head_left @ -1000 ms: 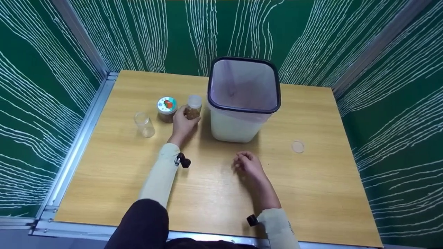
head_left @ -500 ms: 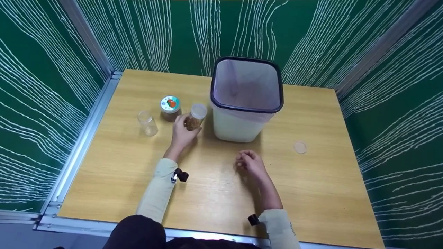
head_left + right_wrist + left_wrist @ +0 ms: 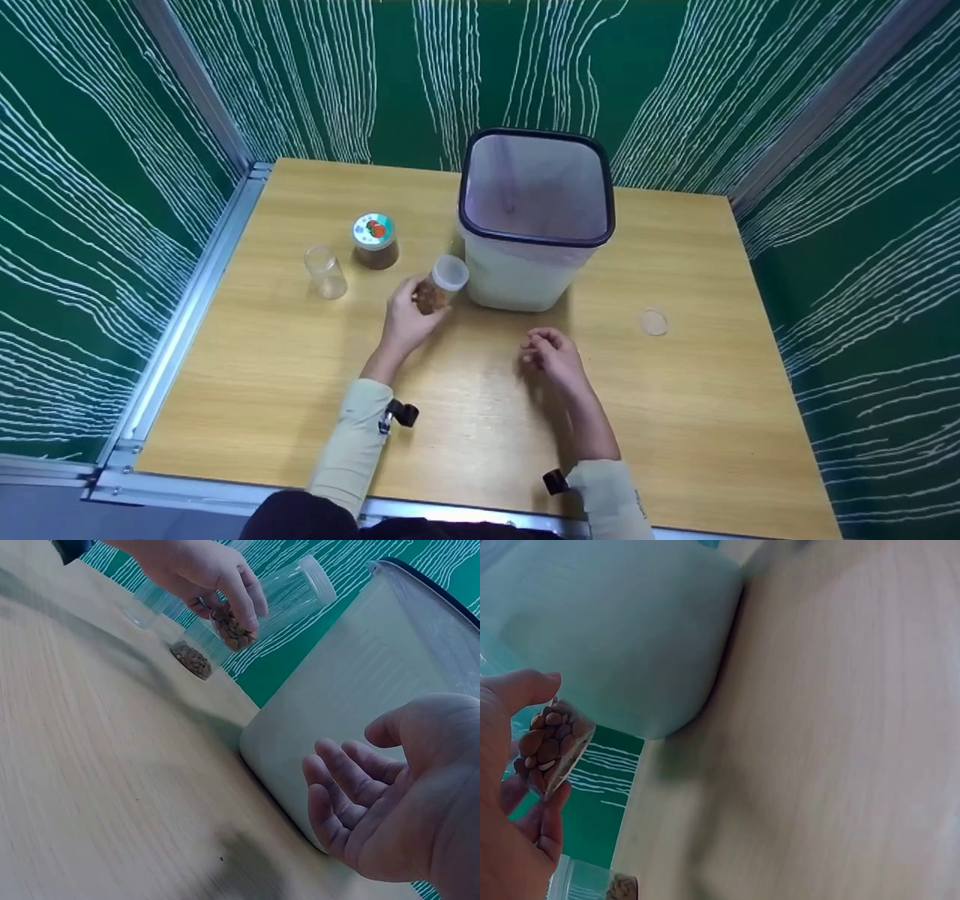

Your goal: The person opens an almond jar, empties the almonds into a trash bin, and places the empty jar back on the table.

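Note:
My left hand (image 3: 407, 324) grips a clear jar of brown nuts (image 3: 433, 294) by its lower part, fingers and thumb around it. The jar's whitish lid leans towards the bin; in the right wrist view the jar (image 3: 289, 598) hangs above the table. The nuts (image 3: 546, 741) lie gathered at its bottom in the left wrist view. My right hand (image 3: 556, 358) holds nothing, its fingers loosely bent, in front of the bin. In the right wrist view its palm (image 3: 420, 817) faces up beside the bin wall.
A pale bin (image 3: 517, 281) with a dark rim and a liner stands at the back middle. To the left are a lidded jar (image 3: 376, 253) with brown contents and a clear empty cup (image 3: 327, 274). A thin clear disc (image 3: 654, 322) lies on the right.
My left hand has brought the jar of nuts away from the lidded jar, nearer to me and slightly right, tilting it. The right hand has hardly moved.

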`<state>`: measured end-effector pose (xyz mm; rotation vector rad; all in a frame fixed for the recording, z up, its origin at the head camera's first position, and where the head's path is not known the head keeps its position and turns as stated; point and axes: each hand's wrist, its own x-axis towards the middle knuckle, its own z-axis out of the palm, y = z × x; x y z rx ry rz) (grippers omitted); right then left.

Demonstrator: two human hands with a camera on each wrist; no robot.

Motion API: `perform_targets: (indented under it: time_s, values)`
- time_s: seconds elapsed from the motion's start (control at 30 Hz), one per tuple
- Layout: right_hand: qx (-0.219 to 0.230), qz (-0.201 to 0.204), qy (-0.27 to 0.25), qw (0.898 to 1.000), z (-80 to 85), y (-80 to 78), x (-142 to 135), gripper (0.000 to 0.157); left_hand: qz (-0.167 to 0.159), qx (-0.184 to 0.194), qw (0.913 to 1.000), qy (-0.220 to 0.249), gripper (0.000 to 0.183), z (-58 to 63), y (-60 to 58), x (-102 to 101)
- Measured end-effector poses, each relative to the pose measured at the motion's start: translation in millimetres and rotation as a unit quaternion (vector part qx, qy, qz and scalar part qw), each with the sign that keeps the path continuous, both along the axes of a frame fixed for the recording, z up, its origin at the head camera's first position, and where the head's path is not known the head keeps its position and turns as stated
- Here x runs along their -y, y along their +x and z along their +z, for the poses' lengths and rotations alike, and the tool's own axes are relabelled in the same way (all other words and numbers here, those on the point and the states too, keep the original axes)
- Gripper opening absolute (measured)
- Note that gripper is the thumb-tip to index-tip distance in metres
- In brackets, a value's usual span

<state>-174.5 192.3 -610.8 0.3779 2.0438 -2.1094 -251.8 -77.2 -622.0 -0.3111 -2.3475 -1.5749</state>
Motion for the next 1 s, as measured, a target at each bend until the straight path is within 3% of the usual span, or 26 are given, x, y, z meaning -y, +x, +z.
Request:
perform_targets:
  time_s: [0.17,0.3,0.53,0.8,1.0]
  values:
    - [0.005,0.011,-0.017,1.0,3.6,-0.3,7.6,0.021,-0.005,0.009,0.9999,0.004,0.057,-5.0,16.2,-3.6]
    - [0.008,0.011,-0.029,0.999,5.5,-0.5,9.0,0.017,-0.02,0.011,0.9996,-0.018,0.059,-6.3,27.7,-7.8]
    - [-0.02,0.002,-0.024,1.0,10.8,4.9,8.3,0.017,-0.03,-0.051,0.9965,-0.059,0.06,-0.6,41.5,-16.7]
    - [-0.062,-0.001,0.017,0.998,30.8,8.9,6.0,0.015,-0.032,-0.081,0.9907,-0.105,0.063,12.2,44.5,-23.5]
    - [-0.105,-0.009,0.044,0.993,39.2,12.4,6.1,0.028,-0.042,-0.091,0.9855,-0.137,0.063,18.9,45.8,-33.0]
